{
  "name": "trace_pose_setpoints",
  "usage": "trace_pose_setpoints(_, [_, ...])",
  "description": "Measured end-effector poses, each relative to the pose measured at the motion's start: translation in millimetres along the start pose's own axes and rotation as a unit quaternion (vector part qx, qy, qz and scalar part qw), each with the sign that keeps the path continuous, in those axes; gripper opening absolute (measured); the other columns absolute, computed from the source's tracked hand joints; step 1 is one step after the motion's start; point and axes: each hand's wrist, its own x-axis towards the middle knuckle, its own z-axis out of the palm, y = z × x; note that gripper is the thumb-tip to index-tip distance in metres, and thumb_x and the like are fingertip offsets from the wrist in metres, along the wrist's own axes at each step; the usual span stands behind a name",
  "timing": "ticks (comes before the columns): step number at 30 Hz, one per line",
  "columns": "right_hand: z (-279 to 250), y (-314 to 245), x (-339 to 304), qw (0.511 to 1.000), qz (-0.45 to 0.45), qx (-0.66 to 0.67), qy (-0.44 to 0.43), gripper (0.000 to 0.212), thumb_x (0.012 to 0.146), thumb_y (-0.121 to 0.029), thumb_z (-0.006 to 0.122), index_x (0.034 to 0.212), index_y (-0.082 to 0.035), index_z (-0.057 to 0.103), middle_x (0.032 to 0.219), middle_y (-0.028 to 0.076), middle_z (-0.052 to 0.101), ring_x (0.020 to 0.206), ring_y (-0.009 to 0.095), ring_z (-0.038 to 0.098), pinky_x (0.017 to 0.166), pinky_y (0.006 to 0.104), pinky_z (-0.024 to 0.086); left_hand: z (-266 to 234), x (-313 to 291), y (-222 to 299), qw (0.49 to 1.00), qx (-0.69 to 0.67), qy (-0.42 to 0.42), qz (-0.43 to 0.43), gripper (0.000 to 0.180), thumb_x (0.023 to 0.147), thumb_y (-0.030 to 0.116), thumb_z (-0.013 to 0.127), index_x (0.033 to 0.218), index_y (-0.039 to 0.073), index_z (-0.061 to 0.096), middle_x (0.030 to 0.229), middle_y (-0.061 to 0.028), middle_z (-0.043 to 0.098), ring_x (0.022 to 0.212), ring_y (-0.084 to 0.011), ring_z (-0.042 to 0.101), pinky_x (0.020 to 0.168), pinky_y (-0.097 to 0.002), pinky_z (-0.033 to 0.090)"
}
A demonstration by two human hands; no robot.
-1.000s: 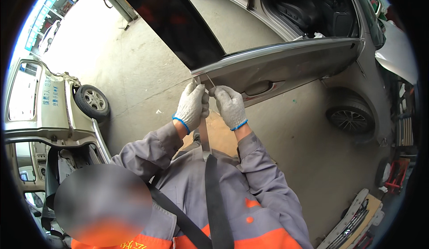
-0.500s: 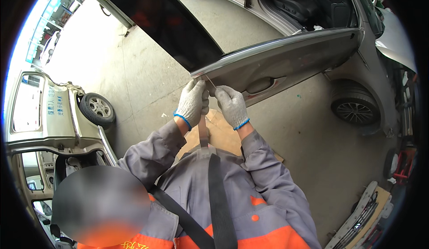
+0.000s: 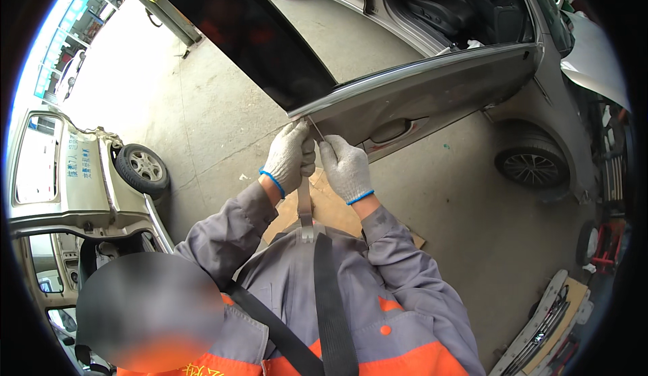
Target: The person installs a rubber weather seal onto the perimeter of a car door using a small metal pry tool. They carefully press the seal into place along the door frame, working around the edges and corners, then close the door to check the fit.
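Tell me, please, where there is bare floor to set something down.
Bare floor shows right of the right hand, between the door, car wheel and loose parts. Another patch, between the left hand and van wheel, has a pale scrap. The door's corner is crowded by both hands.

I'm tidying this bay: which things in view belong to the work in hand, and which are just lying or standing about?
In use:
- right hand, gripping a thin rod
- left hand, beside it
- car door

Lying or standing about:
- brown sheet on floor
- van
- long parts, lower right
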Motion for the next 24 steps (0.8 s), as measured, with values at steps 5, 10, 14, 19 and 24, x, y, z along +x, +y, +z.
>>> trace_pose_setpoints(5, [8.9, -6.1, -3.1, 0.999, 0.015, -0.041, 0.014, 0.020, 0.097, -0.025, 0.062, 0.102, -0.007, 0.069, 0.080, 0.021, 0.069, 0.075, 0.042, 0.067, 0.064, 0.0485, 0.053, -0.5, -1.1, 1.7, 1.000, -0.013, -0.006, -0.007, 0.020, 0.109, 0.035, 0.044, 0.097, 0.019, 0.047, 0.066, 0.0062, 0.039, 0.049, -0.0064, 0.032, 0.043, -0.0241, 0.026])
trace_pose_setpoints(10, [10.7, -11.1, -2.8, 0.996, 0.063, 0.065, 0.001, 0.019, 0.099, -0.021, 0.060, 0.104, -0.004, 0.068, 0.076, 0.020, 0.066, 0.067, 0.036, 0.066, 0.063, 0.0442, 0.051, 1.3, -3.1, 4.1, 1.000, -0.002, 0.000, -0.011, 0.021, 0.109, 0.035, 0.043, 0.096, 0.020, 0.047, 0.066, 0.0060, 0.040, 0.049, -0.0064, 0.032, 0.043, -0.0236, 0.026])
trace_pose_setpoints(14, [13.9, -1.0, -3.0, 0.975, 0.116, 0.188, -0.017, 0.021, 0.101, -0.019, 0.058, 0.104, -0.001, 0.068, 0.072, 0.011, 0.063, 0.062, 0.019, 0.058, 0.057, 0.0349, 0.046, 0.0, -0.8, 3.7, 1.000, -0.002, -0.007, -0.016, 0.021, 0.109, 0.035, 0.044, 0.095, 0.019, 0.047, 0.067, 0.0056, 0.041, 0.049, -0.0064, 0.032, 0.043, -0.0233, 0.026])
trace_pose_setpoints(19, [8.5, -10.4, -0.8, 0.885, 0.263, 0.380, -0.068, 0.024, 0.102, -0.020, 0.057, 0.101, 0.002, 0.067, 0.072, -0.003, 0.055, 0.061, 0.004, 0.047, 0.053, 0.0242, 0.037, -3.0, -2.5, 5.1, 1.000, -0.022, -0.009, -0.015, 0.022, 0.108, 0.034, 0.045, 0.093, 0.019, 0.046, 0.068, 0.0056, 0.042, 0.048, -0.0062, 0.032, 0.043, -0.0234, 0.026])
trace_pose_setpoints(24, [14.7, 16.7, -6.8, 0.997, -0.065, 0.042, -0.014, 0.024, 0.099, -0.016, 0.054, 0.102, 0.005, 0.067, 0.096, 0.019, 0.070, 0.093, 0.032, 0.067, 0.081, 0.0417, 0.053, 0.8, -3.8, 7.1, 0.999, 0.013, 0.017, -0.036, 0.022, 0.107, 0.036, 0.045, 0.092, 0.020, 0.046, 0.064, 0.0071, 0.039, 0.047, -0.0060, 0.031, 0.042, -0.0233, 0.025])
